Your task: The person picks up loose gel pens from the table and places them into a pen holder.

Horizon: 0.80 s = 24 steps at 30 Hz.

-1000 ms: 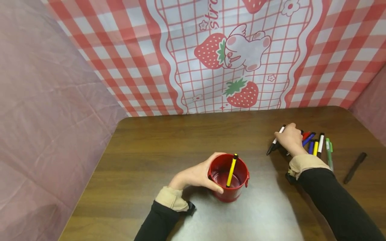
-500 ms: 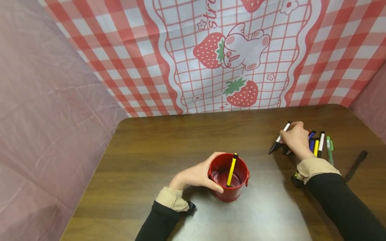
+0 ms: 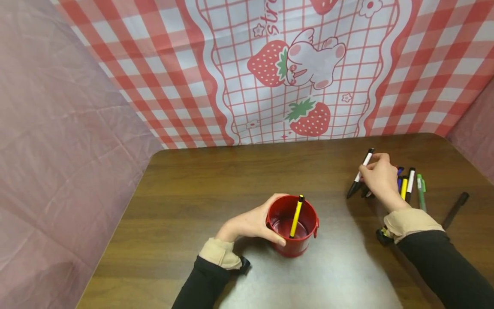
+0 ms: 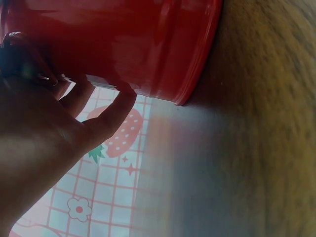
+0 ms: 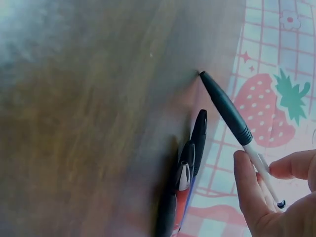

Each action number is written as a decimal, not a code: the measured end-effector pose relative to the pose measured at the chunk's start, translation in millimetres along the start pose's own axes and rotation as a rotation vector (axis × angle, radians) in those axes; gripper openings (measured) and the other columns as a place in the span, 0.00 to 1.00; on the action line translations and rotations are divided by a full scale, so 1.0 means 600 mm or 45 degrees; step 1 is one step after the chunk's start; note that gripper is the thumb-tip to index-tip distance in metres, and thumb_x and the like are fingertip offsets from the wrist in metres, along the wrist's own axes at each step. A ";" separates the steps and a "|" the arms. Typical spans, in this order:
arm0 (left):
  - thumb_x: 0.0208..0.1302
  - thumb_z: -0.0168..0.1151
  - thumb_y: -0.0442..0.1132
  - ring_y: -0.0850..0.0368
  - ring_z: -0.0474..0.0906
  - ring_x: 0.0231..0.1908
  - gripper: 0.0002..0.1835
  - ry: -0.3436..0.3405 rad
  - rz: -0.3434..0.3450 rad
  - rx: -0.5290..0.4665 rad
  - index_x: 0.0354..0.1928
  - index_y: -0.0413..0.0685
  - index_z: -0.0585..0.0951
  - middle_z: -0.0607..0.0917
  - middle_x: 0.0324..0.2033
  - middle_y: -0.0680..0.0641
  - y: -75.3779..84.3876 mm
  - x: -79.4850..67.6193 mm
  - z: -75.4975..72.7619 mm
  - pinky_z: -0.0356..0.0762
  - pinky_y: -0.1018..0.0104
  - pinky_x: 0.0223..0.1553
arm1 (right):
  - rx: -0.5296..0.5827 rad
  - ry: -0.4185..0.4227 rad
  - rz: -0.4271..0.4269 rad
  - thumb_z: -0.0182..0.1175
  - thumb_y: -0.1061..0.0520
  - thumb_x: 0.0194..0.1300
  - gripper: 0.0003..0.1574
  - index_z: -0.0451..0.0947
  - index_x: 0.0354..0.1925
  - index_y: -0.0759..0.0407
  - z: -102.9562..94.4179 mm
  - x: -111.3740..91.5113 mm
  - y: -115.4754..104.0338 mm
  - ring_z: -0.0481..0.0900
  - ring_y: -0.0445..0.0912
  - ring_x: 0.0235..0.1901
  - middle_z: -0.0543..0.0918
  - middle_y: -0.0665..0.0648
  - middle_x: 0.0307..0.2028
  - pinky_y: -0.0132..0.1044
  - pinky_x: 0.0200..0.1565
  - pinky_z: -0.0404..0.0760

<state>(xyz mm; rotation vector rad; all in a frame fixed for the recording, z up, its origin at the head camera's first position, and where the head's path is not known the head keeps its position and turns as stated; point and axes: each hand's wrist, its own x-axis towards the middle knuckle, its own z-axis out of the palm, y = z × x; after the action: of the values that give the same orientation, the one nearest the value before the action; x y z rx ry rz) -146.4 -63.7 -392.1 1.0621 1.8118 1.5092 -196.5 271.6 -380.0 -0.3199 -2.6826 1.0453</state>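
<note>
My left hand (image 3: 252, 224) grips the side of a small red metal bucket (image 3: 292, 248), thumb at the front and fingers round the back. A yellow marker (image 3: 296, 218) with a black end leans inside it. In the left wrist view the bucket (image 4: 113, 39) stands on the wooden table. My right hand (image 3: 382, 178) pinches a white pen (image 3: 360, 171) with a black grip, tilted with its black end down. Seen from the right wrist, the pen (image 5: 232, 113) sits between thumb and fingers, its dark tip close to the tabletop.
Beside and behind the right hand lie several pens and markers, among them a yellow marker (image 3: 404, 189), a white marker (image 3: 410, 184) and a green pen (image 3: 421, 193). A black pen (image 3: 456, 209) lies farther right. A checked strawberry cloth (image 3: 301, 86) hangs behind the table (image 3: 185, 193).
My right hand has moved slightly right and the white pen in it has tilted more upright, its upper end rising. The left hand and bucket have stayed in place.
</note>
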 end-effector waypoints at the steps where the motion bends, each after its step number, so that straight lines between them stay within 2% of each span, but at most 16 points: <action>1: 0.44 0.70 0.31 0.52 0.61 0.60 0.46 0.002 0.004 0.010 0.63 0.57 0.54 0.66 0.58 0.55 -0.004 0.000 -0.001 0.72 0.55 0.53 | -0.016 0.008 -0.014 0.49 0.57 0.59 0.32 0.56 0.57 0.73 -0.001 -0.003 -0.002 0.68 0.25 0.14 0.80 0.71 0.38 0.29 0.17 0.71; 10: 0.45 0.71 0.33 0.55 0.62 0.59 0.45 0.001 0.007 0.002 0.63 0.59 0.55 0.66 0.57 0.56 -0.010 0.001 -0.003 0.73 0.58 0.52 | -0.057 0.102 -0.049 0.51 0.56 0.58 0.27 0.63 0.53 0.69 -0.010 -0.023 -0.015 0.65 0.29 0.22 0.81 0.67 0.38 0.30 0.26 0.67; 19: 0.43 0.72 0.33 0.61 0.62 0.57 0.46 0.006 0.006 0.049 0.63 0.58 0.55 0.66 0.57 0.55 -0.010 0.003 -0.006 0.72 0.61 0.54 | -0.005 0.115 -0.077 0.52 0.55 0.58 0.24 0.64 0.50 0.68 -0.024 -0.051 -0.041 0.59 0.16 0.22 0.79 0.68 0.41 0.22 0.24 0.65; 24: 0.43 0.71 0.32 0.58 0.62 0.58 0.46 0.003 0.001 0.028 0.63 0.57 0.55 0.66 0.57 0.55 -0.008 0.002 -0.003 0.71 0.59 0.54 | 0.016 0.118 -0.137 0.52 0.55 0.58 0.23 0.64 0.49 0.67 -0.029 -0.069 -0.059 0.60 0.14 0.22 0.80 0.68 0.40 0.20 0.22 0.65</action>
<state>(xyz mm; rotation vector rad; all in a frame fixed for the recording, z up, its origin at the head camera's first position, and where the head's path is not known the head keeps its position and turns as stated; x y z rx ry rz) -149.7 -64.1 -396.3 1.0720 1.8339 1.4953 -156.2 245.5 -349.2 -0.2133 -2.5792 0.9905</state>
